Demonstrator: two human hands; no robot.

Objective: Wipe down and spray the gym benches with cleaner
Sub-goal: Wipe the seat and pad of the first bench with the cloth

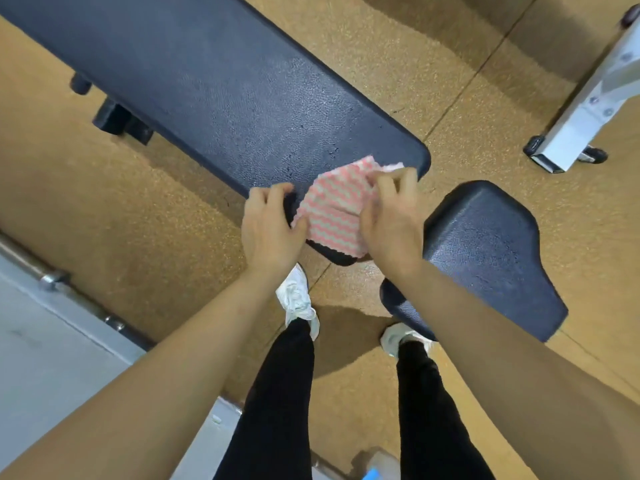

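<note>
A long dark blue bench pad (221, 88) runs from the upper left to the middle of the view. A pink and white zigzag cloth (334, 206) lies on its near end. My left hand (268, 230) pinches the cloth's left edge with thumb and fingers. The cloth's right side is under my right hand (391, 216), whose fingers curl over its upper right corner. A separate dark blue seat pad (485, 251) sits just right of my right hand. No spray bottle can be made out for certain.
The floor is tan speckled rubber (381, 46). A white metal frame with black feet (585, 109) stands at the upper right. A grey rail and panel (52, 306) run along the lower left. My legs and white shoes (298, 299) stand below the bench end.
</note>
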